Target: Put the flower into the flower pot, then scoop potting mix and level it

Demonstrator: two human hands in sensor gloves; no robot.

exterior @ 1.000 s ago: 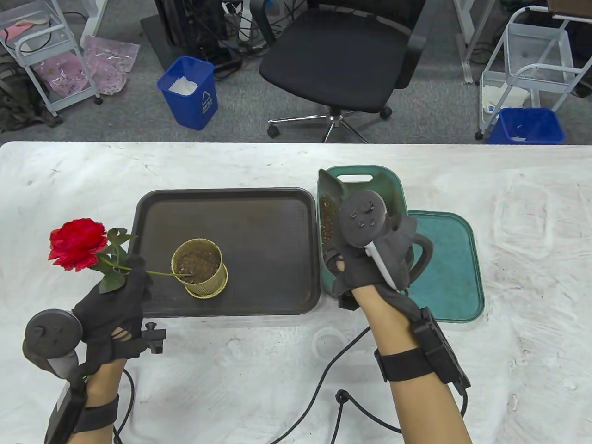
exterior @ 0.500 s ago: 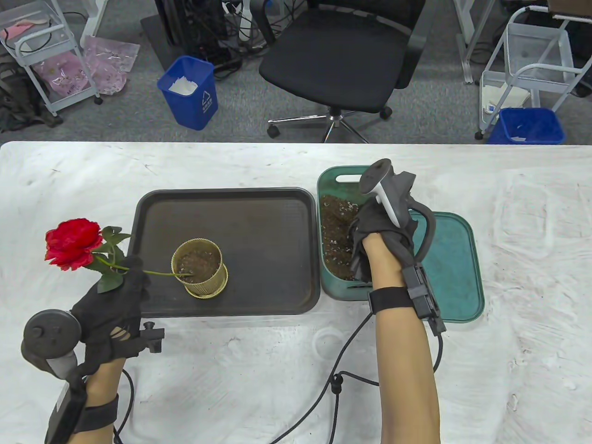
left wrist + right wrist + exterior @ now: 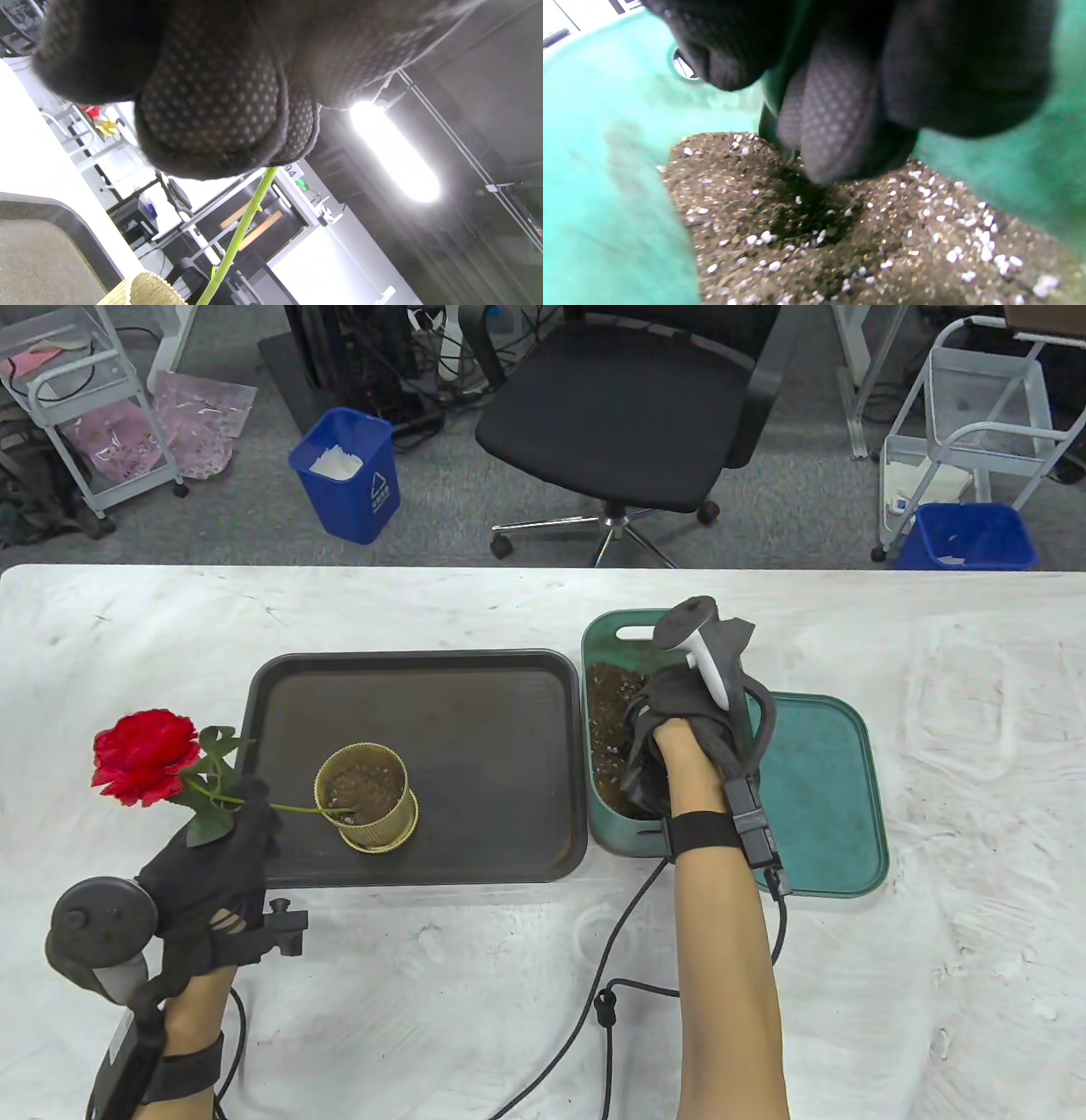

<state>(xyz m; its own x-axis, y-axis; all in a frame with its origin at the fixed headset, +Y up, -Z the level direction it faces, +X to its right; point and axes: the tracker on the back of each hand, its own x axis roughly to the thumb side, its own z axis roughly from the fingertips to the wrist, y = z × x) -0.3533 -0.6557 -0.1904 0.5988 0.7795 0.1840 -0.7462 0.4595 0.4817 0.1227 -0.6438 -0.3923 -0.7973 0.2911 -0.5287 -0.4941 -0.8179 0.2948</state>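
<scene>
1. While my left hand (image 3: 222, 848) is pinching the green stem, the flower (image 3: 140, 753) is leaning out to the left, with its stem tip sitting in the flower pot (image 3: 365, 796) on the dark tray (image 3: 509, 687). I think I am holding it so it does not fall over before more dirt goes in.
2. My right hand (image 3: 670, 729) is reaching down into the green bin (image 3: 612, 632), right of the tray, where the potting mix (image 3: 607, 704) is.
3. My right wrist view is showing what the table view is hiding: gloved fingers (image 3: 831, 114) curled around something dark green, likely a scoop, touching the mix.
4. My left wrist view is showing the stem (image 3: 242, 228) coming out from my fingers toward the pot rim.
</scene>
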